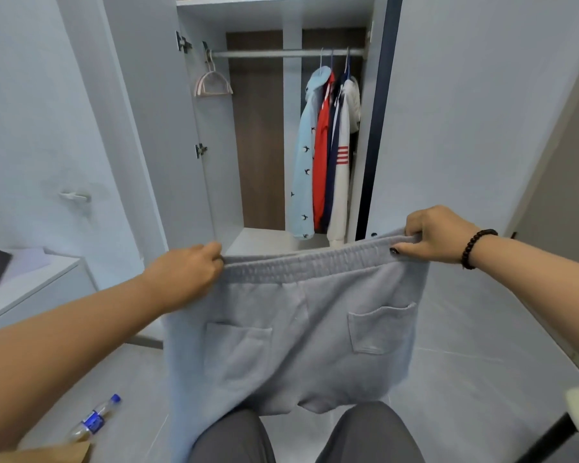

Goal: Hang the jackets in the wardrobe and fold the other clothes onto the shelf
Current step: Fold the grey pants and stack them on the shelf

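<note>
Grey fleece sweatpants point(295, 332) hang spread out in front of the open wardrobe point(214, 155), held up by the elastic waistband with the two back pockets facing the person. The left hand point(188, 272) has its fingers curled tight round one end of the waistband, and the right hand point(438, 233), a dark bead bracelet point(477, 247) on its wrist, pinches the other end. The trouser legs drop down over the person's knees. Inside the wardrobe, four jackets point(325, 152) hang bunched at the right end of the rail point(281, 53): pale blue, red, navy and white. Empty pink hangers point(212, 82) dangle at the rail's left end. A plastic water bottle point(96, 419) lies on the tiled floor near the left arm.
</note>
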Motion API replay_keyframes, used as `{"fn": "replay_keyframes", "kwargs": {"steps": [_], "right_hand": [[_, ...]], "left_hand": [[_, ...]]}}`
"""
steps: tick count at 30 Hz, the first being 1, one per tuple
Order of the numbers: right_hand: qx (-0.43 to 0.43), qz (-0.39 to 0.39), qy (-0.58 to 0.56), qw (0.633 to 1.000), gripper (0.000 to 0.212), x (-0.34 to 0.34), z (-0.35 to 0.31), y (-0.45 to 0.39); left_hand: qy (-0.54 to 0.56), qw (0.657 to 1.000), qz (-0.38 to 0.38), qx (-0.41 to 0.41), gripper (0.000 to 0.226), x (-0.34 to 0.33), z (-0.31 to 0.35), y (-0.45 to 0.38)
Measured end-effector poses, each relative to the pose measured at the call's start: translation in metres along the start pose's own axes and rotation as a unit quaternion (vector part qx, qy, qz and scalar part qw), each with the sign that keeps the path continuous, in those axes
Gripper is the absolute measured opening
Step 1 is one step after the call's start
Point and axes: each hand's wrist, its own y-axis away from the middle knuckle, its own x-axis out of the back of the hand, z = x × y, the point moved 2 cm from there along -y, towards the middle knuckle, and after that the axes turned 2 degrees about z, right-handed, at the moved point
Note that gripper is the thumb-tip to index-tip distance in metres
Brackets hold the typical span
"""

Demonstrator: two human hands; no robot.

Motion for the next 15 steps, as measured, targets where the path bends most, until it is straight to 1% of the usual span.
{"fn": "replay_keyframes", "kwargs": {"steps": [2,4,5,6,8,10,13,14,15], "right_hand": [[0.014,0.040,0.009,0.999,0.038,0.002,-0.008,-0.004],[0.010,0.059,0.029,0.998,0.032,0.003,-0.017,-0.013],[0.001,0.063,0.040,0.997,0.031,0.003,-0.020,-0.018],[-0.012,0.064,0.047,0.997,0.031,0.003,-0.021,-0.022],[-0.044,0.061,0.054,0.996,0.032,0.002,-0.020,-0.030],[-0.071,0.048,0.044,0.995,0.032,-0.002,-0.020,-0.035],[-0.093,0.023,0.016,0.995,0.037,-0.016,-0.030,-0.041],[-0.097,0.015,0.015,0.995,0.039,-0.021,-0.034,-0.043],[-0.102,0.006,0.017,0.995,0.040,-0.027,-0.038,-0.045]], "left_hand": [[-0.011,0.999,-0.010,0.036,0.010,-0.006,-0.011,-0.007],[0.007,0.997,-0.024,0.077,0.008,-0.010,-0.016,-0.014],[0.045,0.992,-0.027,0.115,0.003,-0.012,-0.019,-0.017],[0.105,0.980,-0.025,0.166,0.006,-0.015,-0.021,-0.018],[0.240,0.936,-0.025,0.258,0.020,-0.024,-0.023,-0.018],[0.345,0.884,-0.021,0.315,0.023,-0.036,-0.016,-0.013],[0.442,0.802,-0.031,0.400,0.007,-0.056,0.002,-0.008],[0.457,0.783,-0.045,0.420,0.006,-0.061,0.009,-0.009],[0.464,0.771,-0.057,0.433,0.010,-0.065,0.016,-0.011]]}}
